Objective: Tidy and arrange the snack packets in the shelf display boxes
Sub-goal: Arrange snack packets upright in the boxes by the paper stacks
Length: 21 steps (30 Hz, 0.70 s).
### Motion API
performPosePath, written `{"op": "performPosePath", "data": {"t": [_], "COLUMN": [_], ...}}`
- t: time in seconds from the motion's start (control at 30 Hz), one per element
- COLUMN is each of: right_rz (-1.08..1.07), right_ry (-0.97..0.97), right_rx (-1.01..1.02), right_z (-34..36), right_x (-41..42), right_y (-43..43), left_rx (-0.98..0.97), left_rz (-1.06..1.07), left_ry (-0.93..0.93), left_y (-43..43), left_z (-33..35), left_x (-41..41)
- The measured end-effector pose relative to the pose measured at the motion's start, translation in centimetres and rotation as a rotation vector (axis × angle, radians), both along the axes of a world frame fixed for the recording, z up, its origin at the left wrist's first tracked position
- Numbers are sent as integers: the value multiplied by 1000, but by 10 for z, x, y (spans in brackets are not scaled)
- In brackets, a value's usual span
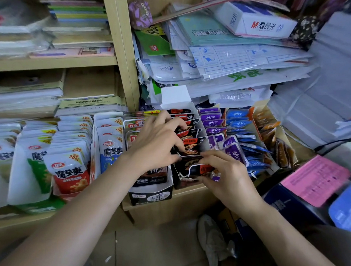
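Looking down from the head view, both hands meet over a narrow white display box (pixel 176 97) that stands on the wooden shelf (pixel 173 200), its back flap upright. A row of black packets (pixel 188 141) with red labels stands on edge in this box. The left hand (pixel 157 143) reaches in from the left, its fingers (pixel 178 120) curled over the packet tops in the middle of the row, gripping a bunch of them. The right hand (pixel 230 176) is at the front end of the box and pinches the front packet (pixel 197 170) between thumb and fingertips; that packet is bent and tilted. Just right of the box stand purple packets (pixel 212 119), then blue packets (pixel 237 118), then brown packets (pixel 270 129). To the left lie white packets (pixel 68 170) printed red, green and blue, and a black box (pixel 151 194) stands just under the left wrist. Loose papers (pixel 228 61) are piled above, with a white carton (pixel 262 20) on top. A pink sheet (pixel 315 179) lies at the right, and a shoe (pixel 212 237) shows on the floor.
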State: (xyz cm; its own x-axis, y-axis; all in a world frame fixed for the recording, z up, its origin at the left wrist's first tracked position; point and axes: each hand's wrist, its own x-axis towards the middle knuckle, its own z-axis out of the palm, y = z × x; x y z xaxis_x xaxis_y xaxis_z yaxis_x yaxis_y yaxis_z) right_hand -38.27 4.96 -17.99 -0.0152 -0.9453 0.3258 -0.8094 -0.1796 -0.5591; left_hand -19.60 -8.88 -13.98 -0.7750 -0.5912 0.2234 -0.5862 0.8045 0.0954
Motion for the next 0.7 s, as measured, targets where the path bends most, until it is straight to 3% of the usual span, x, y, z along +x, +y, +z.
{"op": "performPosePath", "data": {"t": [0.23, 0.53, 0.7], "right_rz": [-12, -40, -51], "right_ry": [141, 185, 264], "right_rx": [-22, -54, -79], "right_z": [-1, 1, 0], "right_x": [0, 3, 6], "right_y": [2, 0, -1], "left_rx": [-67, -5, -130], "left_rz": [-2, 0, -40], "left_ry": [24, 255, 192], "left_y": [-3, -9, -10], "left_z": [-7, -6, -14], "left_x": [-10, -2, 1]}}
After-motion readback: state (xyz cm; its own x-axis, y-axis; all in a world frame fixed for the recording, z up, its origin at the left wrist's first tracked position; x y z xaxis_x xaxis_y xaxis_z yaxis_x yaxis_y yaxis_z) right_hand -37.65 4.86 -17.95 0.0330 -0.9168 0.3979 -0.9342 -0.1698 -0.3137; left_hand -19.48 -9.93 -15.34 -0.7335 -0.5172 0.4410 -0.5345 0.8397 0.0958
